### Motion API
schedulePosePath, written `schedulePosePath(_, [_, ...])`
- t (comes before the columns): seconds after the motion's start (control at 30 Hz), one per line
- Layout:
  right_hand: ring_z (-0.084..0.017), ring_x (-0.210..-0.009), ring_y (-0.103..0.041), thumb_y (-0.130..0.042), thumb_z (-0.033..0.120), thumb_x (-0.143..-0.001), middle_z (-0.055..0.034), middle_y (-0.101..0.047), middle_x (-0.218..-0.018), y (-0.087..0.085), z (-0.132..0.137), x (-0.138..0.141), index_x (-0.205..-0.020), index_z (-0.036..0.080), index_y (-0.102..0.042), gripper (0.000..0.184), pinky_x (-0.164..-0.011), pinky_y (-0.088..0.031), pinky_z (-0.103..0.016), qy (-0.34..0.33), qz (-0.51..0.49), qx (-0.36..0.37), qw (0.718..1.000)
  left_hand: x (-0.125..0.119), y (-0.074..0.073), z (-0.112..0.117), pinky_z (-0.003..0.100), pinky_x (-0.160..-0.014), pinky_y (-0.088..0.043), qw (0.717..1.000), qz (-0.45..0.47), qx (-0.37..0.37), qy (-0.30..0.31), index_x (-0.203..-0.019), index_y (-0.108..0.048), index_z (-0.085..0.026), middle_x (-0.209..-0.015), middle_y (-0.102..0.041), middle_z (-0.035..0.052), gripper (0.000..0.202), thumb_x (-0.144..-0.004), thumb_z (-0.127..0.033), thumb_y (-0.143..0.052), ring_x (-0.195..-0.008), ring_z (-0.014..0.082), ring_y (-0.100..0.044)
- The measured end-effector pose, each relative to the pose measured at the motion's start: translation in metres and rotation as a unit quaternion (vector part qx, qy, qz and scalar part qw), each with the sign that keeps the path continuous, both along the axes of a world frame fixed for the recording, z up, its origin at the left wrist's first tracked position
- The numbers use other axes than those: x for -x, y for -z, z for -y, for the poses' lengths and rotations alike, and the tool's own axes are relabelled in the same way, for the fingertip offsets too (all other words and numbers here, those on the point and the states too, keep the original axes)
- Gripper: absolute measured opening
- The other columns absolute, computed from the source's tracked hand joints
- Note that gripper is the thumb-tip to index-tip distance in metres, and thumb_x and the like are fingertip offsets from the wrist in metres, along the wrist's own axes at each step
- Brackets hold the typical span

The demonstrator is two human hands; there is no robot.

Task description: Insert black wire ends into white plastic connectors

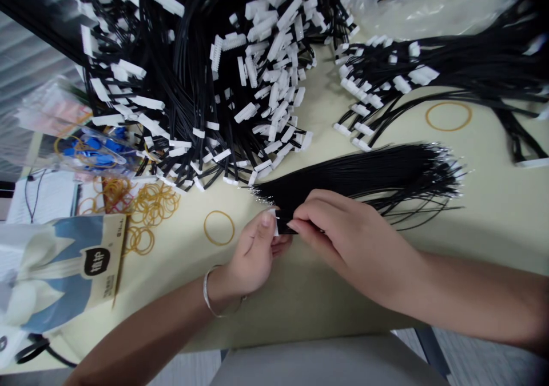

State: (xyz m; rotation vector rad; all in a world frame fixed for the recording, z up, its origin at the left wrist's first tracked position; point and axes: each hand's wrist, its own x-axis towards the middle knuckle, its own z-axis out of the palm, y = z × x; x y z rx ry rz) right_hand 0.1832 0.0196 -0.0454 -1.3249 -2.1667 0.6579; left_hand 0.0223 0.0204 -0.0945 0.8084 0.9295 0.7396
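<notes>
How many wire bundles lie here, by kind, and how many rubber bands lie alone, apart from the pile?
Black wire heap with white connectors: 1
Smaller black wire bundle with white connectors: 1
Black wire bundle with bare tips: 1
Lone rubber bands: 2
Total: 5

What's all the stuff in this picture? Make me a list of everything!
wires with plugs: very many, black and white, big heap at top middle
wire bunch with plugs: one, black and white, top right
plain wires: one bunch, black, middle
small plug: one, white, between the hands
rubber bands: one heap and two loose rings, yellow-brown, left and right
clear bag: one, blue things inside, left
printed bag: one, blue and white, bottom left
table: one, pale yellow, under everything
bracelet: one, silver, left wrist
left hand: one, pinching the plug
right hand: one, pinching wires by the plug
</notes>
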Motion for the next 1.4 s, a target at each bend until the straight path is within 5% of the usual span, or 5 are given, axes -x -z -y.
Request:
schedulePosePath(0.3, [-0.011,-0.069,-0.054,-0.046,0.014,-0.089,-0.0039,-0.058,-0.081,-0.013,-0.004,-0.016,-0.085,0.014,-0.065,0.02,-0.061,-0.041,-0.023,-0.009,-0.029,0.007,1.0,-0.002,-0.004,-0.004,0.017,-0.043,-0.021,1.0,0.0,-0.011,-0.003,-0.061,-0.032,-0.018,-0.054,-0.027,-0.0054,0.052,-0.081,-0.064,-0.046,-0.046,0.0053,-0.023])
schedulePosePath(0.47, [-0.013,-0.072,-0.056,-0.046,0.013,-0.089,-0.0052,-0.061,-0.083,-0.018,-0.001,-0.022,-0.082,0.014,-0.067,0.022,-0.057,-0.04,-0.025,-0.02,0.027,-0.068,0.997,-0.003,-0.003,-0.003,0.017,-0.041,-0.019,1.0,0.008,-0.012,-0.01,-0.062,-0.032,-0.018,-0.053,-0.024,-0.0065,0.05,-0.082,-0.062,-0.046,-0.044,0.0044,-0.018])
schedulePosePath(1.27, [-0.018,-0.069,-0.053,-0.047,0.012,-0.087,-0.0078,-0.055,-0.073,0.004,0.004,0.001,-0.077,0.007,-0.061,0.018,-0.062,-0.046,-0.032,0.009,0.033,-0.091,0.995,-0.003,-0.003,-0.003,0.017,-0.041,-0.019,1.0,-0.005,0.02,-0.012,-0.064,-0.031,-0.019,-0.054,-0.022,-0.0066,0.053,-0.077,-0.065,-0.052,-0.045,0.0049,-0.021])
schedulePosePath(1.4, [-0.018,-0.069,-0.051,-0.047,0.01,-0.086,-0.0085,-0.055,-0.073,0.009,0.007,0.004,-0.077,0.007,-0.061,0.017,-0.061,-0.044,-0.032,0.008,0.029,-0.12,0.992,-0.002,0.0,0.0,0.018,-0.042,-0.019,0.998,-0.042,-0.033,0.024,-0.067,-0.029,-0.02,-0.055,-0.021,-0.0064,0.049,-0.084,-0.064,-0.038,-0.046,0.0061,-0.021])
